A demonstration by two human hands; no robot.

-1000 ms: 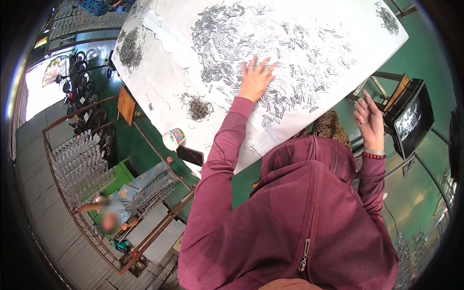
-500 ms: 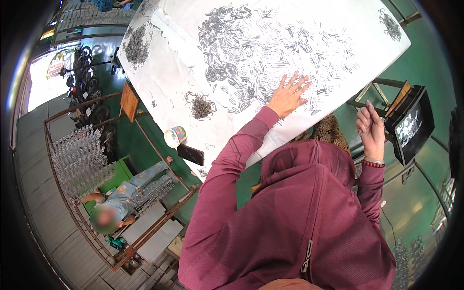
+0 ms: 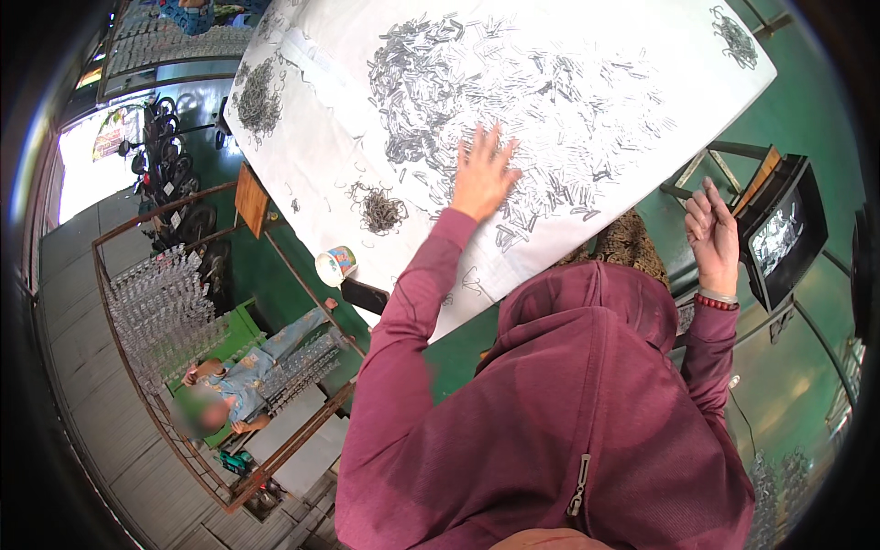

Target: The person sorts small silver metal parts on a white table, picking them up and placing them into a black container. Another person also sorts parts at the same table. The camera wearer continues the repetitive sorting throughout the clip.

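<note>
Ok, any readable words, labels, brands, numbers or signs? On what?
No text can be read.
Cup: coloured print, too small to read.
Phone: no lettering visible.
Coloured patch at the doorway: too blurred.
Grey pieces: no lettering visible.

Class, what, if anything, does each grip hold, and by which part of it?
The left grip is spread over the loose grey pieces, holding nothing visible. Whether the partly curled right grip holds anything small cannot be told.
</note>
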